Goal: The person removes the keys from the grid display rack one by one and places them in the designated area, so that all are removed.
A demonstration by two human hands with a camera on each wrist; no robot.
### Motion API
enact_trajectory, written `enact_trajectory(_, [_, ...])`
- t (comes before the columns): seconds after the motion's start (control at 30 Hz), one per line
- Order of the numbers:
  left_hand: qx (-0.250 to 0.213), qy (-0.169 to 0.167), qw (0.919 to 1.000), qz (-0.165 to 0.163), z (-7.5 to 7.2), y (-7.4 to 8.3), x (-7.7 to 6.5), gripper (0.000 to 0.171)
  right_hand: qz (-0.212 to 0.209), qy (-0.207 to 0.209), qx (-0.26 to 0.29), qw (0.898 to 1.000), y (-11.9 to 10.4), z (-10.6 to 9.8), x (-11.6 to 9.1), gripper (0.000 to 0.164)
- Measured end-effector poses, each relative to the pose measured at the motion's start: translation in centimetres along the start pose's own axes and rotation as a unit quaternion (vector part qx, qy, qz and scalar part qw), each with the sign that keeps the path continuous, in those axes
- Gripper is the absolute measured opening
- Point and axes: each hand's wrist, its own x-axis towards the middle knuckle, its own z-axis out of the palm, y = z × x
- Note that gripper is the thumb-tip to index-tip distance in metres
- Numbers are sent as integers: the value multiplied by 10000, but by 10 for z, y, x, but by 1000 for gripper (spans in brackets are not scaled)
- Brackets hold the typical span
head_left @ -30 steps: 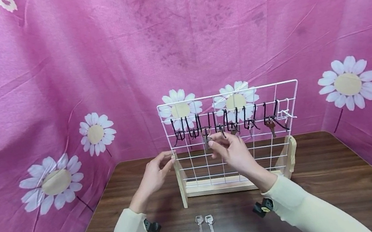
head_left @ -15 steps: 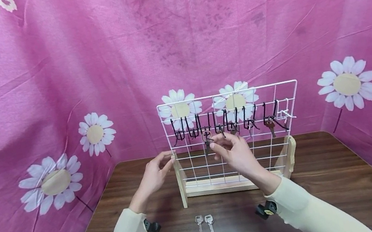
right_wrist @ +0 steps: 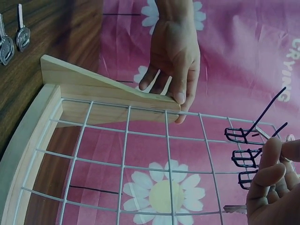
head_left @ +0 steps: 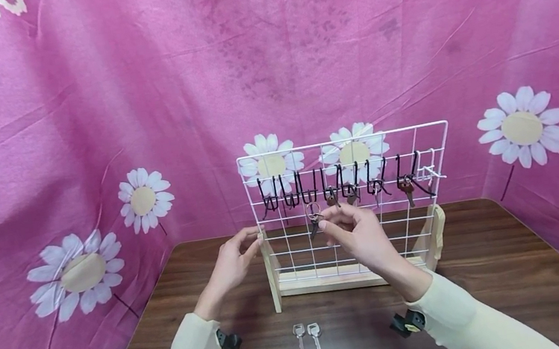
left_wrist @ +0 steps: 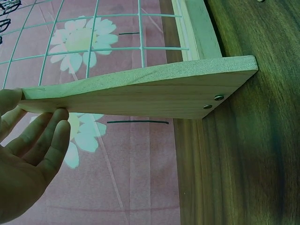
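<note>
My left hand (head_left: 233, 261) grips the tip of the wooden side piece (left_wrist: 136, 96) of a white wire-grid rack (head_left: 292, 252). In the right wrist view, its thumb lies on one side of that wood and its fingers on the other. My right hand (head_left: 363, 234) pinches a ring of dark keys (head_left: 315, 228) between thumb and forefinger. This key ring is just below and in front of a black hook (head_left: 309, 195), the third from the left. In the right wrist view a key blade (right_wrist: 235, 208) sticks out beside my curled right fingers, which hide the rest.
Two loose silver keys (head_left: 314, 335) lie on the brown wooden table (head_left: 496, 262) in front of the rack. More keys (head_left: 407, 189) hang from hooks farther right, beside a white hook (head_left: 426, 166). A pink flowered cloth (head_left: 189, 91) hangs behind.
My right hand has drawn the key ring slightly down and toward me, so it now sits lower relative to the third hook. My left hand has stayed in place.
</note>
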Motion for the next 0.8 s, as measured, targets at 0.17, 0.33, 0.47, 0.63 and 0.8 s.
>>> enact_trajectory(0.17, [-51,-6,10000,-10,0,0,0,29,-93,-48,-31,9999,-4,-1,-7,18])
enact_trajectory(0.33, [-78,-15,10000,6,0,1,0,29,-173,-57,34,9998,-7,-1,-11,19])
enact_trajectory(0.47, [-76,0,10000,13,0,1,0,28,-193,-50,99,9998,-10,-1,-14,18])
enact_trajectory(0.63, [-72,9,10000,33,0,0,0,28,-268,-15,74,9996,-15,-2,-17,15])
enact_trajectory(0.8, [-93,0,10000,23,1,1,0,28,-371,-49,-25,9993,-20,-3,-19,13])
